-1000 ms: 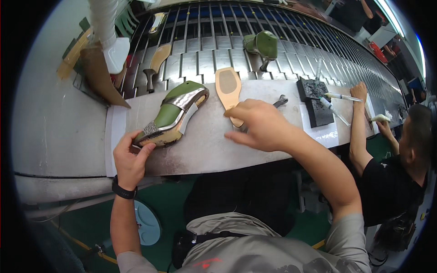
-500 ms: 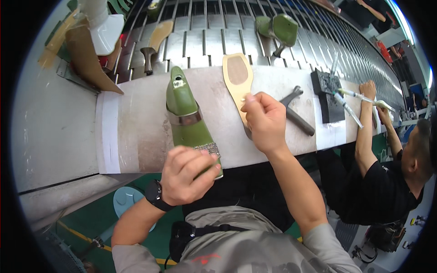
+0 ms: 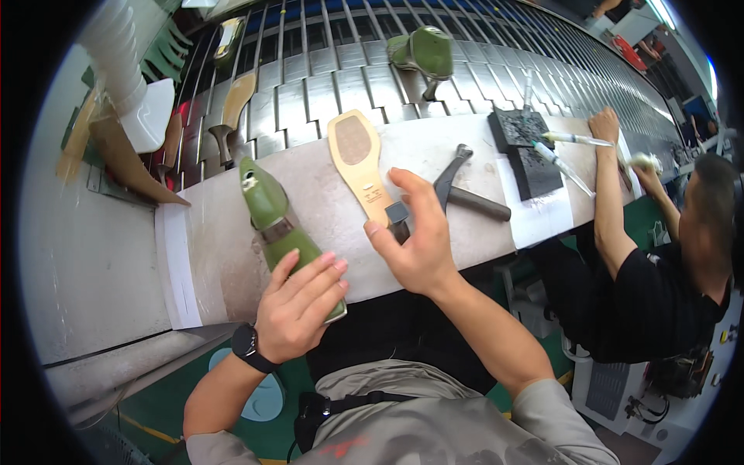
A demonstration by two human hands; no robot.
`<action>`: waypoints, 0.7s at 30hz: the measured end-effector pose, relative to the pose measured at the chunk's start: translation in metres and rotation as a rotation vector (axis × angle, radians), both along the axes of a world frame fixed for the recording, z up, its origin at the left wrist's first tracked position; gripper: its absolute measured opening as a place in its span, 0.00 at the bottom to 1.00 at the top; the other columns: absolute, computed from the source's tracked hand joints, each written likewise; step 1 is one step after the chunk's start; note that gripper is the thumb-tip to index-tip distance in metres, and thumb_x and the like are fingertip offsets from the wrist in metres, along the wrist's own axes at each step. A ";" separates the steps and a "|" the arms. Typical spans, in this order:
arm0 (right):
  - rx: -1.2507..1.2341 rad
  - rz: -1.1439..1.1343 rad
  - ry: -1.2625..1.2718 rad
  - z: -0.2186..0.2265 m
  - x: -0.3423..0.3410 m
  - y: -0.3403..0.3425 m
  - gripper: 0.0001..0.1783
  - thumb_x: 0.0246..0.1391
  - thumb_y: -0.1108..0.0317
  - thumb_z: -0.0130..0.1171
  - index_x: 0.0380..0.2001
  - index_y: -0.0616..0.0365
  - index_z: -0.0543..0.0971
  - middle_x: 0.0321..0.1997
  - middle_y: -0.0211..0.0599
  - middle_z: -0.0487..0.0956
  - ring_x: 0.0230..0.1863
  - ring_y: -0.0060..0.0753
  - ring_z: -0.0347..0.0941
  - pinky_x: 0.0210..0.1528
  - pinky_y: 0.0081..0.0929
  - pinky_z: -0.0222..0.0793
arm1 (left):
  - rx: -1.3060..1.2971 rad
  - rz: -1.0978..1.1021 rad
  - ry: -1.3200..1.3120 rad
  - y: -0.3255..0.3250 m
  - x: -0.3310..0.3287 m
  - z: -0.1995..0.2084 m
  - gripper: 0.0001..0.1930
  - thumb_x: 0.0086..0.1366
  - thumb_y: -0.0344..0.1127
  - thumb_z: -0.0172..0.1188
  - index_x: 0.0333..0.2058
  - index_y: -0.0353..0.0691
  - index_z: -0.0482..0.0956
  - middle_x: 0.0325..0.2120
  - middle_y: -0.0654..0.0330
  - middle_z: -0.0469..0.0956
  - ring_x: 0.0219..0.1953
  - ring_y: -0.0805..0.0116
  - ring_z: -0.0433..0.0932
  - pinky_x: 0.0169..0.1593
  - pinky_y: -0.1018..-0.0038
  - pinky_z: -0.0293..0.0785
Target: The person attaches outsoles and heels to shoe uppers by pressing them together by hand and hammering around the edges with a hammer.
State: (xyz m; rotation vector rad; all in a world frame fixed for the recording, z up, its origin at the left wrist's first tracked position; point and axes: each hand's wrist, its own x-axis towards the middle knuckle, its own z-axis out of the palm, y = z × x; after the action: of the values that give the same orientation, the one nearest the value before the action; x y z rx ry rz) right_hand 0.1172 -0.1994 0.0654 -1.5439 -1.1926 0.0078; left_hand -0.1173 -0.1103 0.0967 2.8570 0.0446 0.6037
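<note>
A green shoe last (image 3: 266,198) with a dark band around it lies on the bench, its narrow end pointing away from me. My left hand (image 3: 298,306) rests on its near part, fingers stretched out flat, hiding most of that end. To the right lies a tan shoe sole (image 3: 363,167) with a brown patch at its far end. A dark heel with a small square tip (image 3: 397,212) stands at the sole's near end. My right hand (image 3: 418,240) is beside this heel, thumb and fingers apart, with nothing visible between them.
Right of the sole lies a hammer (image 3: 480,203). Beyond it, black blocks (image 3: 531,159) carry syringes (image 3: 564,167). A slatted metal conveyor (image 3: 310,93) at the back bears another tan sole (image 3: 236,105) and a green shoe-shaped piece (image 3: 428,53). A co-worker (image 3: 643,287) works at the right.
My right hand has opened from a pinch over the sole and drawn nearer the heel. My left fingers have straightened from a curl over the last. The whole view has shifted.
</note>
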 end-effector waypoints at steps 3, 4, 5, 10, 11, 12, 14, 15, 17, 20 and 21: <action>-0.155 0.096 0.048 0.004 -0.001 -0.031 0.19 0.60 0.71 0.68 0.52 0.63 0.78 0.72 0.66 0.69 0.63 0.61 0.75 0.64 0.42 0.72 | -0.329 0.161 -0.246 -0.009 0.006 0.044 0.23 0.70 0.36 0.66 0.60 0.33 0.77 0.61 0.45 0.80 0.64 0.50 0.80 0.73 0.50 0.66; -0.190 0.186 0.202 0.009 -0.002 -0.042 0.17 0.61 0.73 0.67 0.53 0.61 0.79 0.72 0.67 0.69 0.63 0.61 0.75 0.65 0.42 0.71 | -0.521 0.258 -0.419 -0.012 0.009 0.060 0.24 0.75 0.41 0.63 0.61 0.30 0.76 0.60 0.44 0.81 0.61 0.51 0.82 0.71 0.52 0.69; -0.158 0.183 0.144 0.008 0.001 -0.059 0.15 0.64 0.75 0.64 0.53 0.59 0.79 0.72 0.64 0.70 0.60 0.50 0.78 0.60 0.32 0.72 | -0.782 0.273 -0.495 -0.008 0.011 0.085 0.24 0.78 0.44 0.59 0.61 0.28 0.75 0.60 0.43 0.81 0.59 0.54 0.83 0.68 0.57 0.73; 0.103 0.507 1.062 -0.008 -0.023 -0.174 0.29 0.74 0.65 0.55 0.72 0.64 0.64 0.82 0.60 0.56 0.72 0.50 0.72 0.72 0.44 0.70 | -1.540 0.159 -0.645 0.053 0.019 0.094 0.24 0.82 0.44 0.48 0.63 0.28 0.73 0.62 0.38 0.77 0.66 0.47 0.76 0.71 0.55 0.72; 0.109 0.436 1.216 -0.008 -0.032 -0.183 0.29 0.74 0.63 0.53 0.72 0.64 0.64 0.80 0.61 0.60 0.69 0.54 0.75 0.69 0.48 0.73 | -1.576 0.130 -0.670 0.057 0.018 0.089 0.24 0.82 0.44 0.48 0.63 0.29 0.73 0.62 0.38 0.77 0.67 0.47 0.76 0.71 0.55 0.72; 0.107 0.361 1.363 -0.002 -0.035 -0.187 0.30 0.74 0.61 0.52 0.72 0.64 0.64 0.78 0.63 0.63 0.66 0.59 0.78 0.67 0.52 0.76 | -1.608 0.096 -0.700 0.059 0.017 0.088 0.23 0.82 0.43 0.48 0.62 0.30 0.74 0.62 0.38 0.77 0.67 0.46 0.75 0.71 0.54 0.73; -0.217 0.326 1.456 -0.030 -0.037 -0.180 0.38 0.72 0.48 0.54 0.73 0.64 0.62 0.71 0.65 0.71 0.63 0.64 0.80 0.63 0.57 0.80 | -1.607 0.083 -0.674 0.064 0.021 0.089 0.21 0.82 0.43 0.47 0.61 0.31 0.75 0.60 0.39 0.79 0.66 0.48 0.76 0.69 0.54 0.75; -0.308 0.424 1.520 -0.040 -0.038 -0.171 0.40 0.71 0.49 0.57 0.73 0.65 0.61 0.67 0.66 0.75 0.60 0.65 0.82 0.60 0.54 0.82 | -1.621 0.076 -0.658 0.067 0.025 0.090 0.21 0.82 0.43 0.47 0.60 0.31 0.75 0.59 0.40 0.80 0.66 0.49 0.77 0.69 0.55 0.75; -0.388 0.551 1.502 -0.062 -0.042 -0.156 0.27 0.74 0.60 0.56 0.65 0.72 0.72 0.64 0.66 0.78 0.56 0.60 0.84 0.58 0.50 0.84 | -1.636 0.059 -0.645 0.069 0.036 0.092 0.21 0.82 0.43 0.47 0.60 0.31 0.75 0.58 0.40 0.80 0.65 0.50 0.78 0.68 0.56 0.76; -0.440 0.629 1.438 -0.059 -0.047 -0.143 0.21 0.75 0.64 0.56 0.56 0.75 0.78 0.58 0.61 0.82 0.55 0.52 0.86 0.58 0.44 0.85 | -1.694 0.050 -0.618 0.070 0.040 0.095 0.21 0.82 0.44 0.47 0.59 0.32 0.75 0.57 0.41 0.81 0.64 0.50 0.79 0.67 0.57 0.77; -0.452 0.649 1.411 -0.056 -0.046 -0.141 0.18 0.75 0.65 0.57 0.52 0.75 0.81 0.55 0.56 0.85 0.54 0.47 0.86 0.58 0.40 0.85 | -1.734 0.038 -0.611 0.070 0.041 0.094 0.21 0.82 0.44 0.48 0.59 0.32 0.75 0.56 0.41 0.81 0.63 0.51 0.79 0.66 0.58 0.78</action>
State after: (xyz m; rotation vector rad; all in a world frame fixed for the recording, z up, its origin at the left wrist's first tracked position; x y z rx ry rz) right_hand 0.0711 -0.3405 0.0094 -0.9770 -0.4337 1.5956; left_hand -0.0759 -0.0402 0.1904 0.9717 0.3225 0.7985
